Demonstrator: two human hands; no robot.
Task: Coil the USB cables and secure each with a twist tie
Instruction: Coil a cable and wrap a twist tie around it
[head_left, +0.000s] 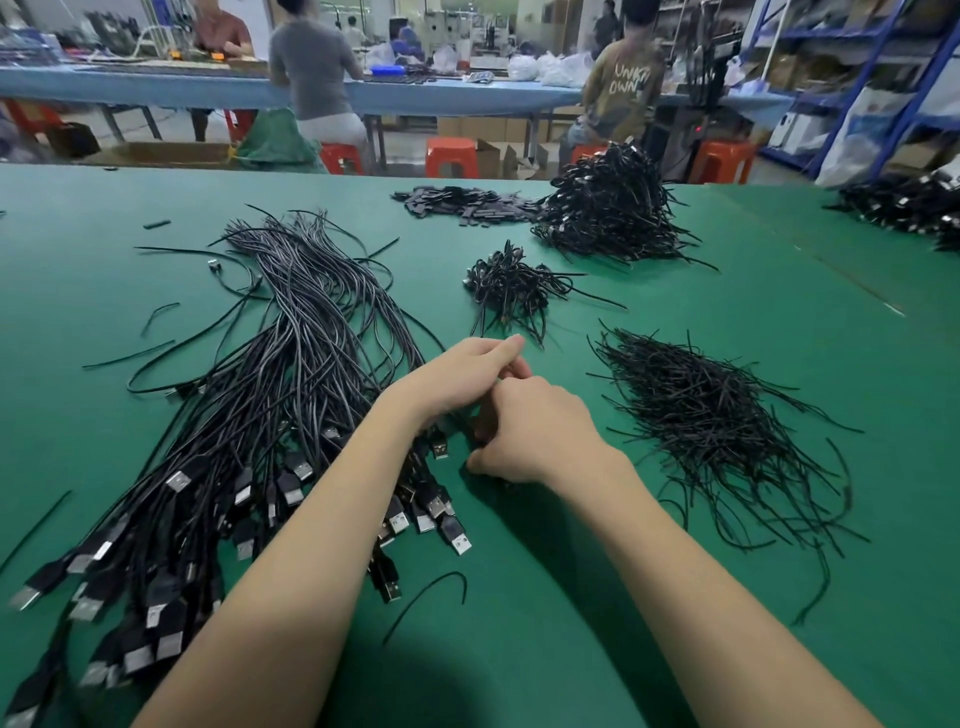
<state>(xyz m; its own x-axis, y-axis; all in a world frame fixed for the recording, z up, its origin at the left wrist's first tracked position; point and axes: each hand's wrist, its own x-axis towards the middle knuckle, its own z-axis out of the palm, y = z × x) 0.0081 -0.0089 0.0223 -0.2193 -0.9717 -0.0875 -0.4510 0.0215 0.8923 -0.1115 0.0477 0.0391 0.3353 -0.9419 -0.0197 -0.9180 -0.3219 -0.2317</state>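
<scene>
While the green table (675, 597) spreads wide, a big spread of loose USB cables (291, 364) lies at its left, twist ties (717, 426) heaped at the right, coiled cables (511, 288) piled beyond. Both hands meet between them: the left hand (462, 376) and right hand (535, 431) curl round a dark cable, mostly hidden.

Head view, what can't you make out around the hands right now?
- What the right hand and left hand hold between them: hidden by their curled fingers.
- Whether a tie is on it yet: covered by the right hand.
- Cable bundle: nearest plugs cut off by the left edge.
- Far pile: too tangled to count.
</scene>
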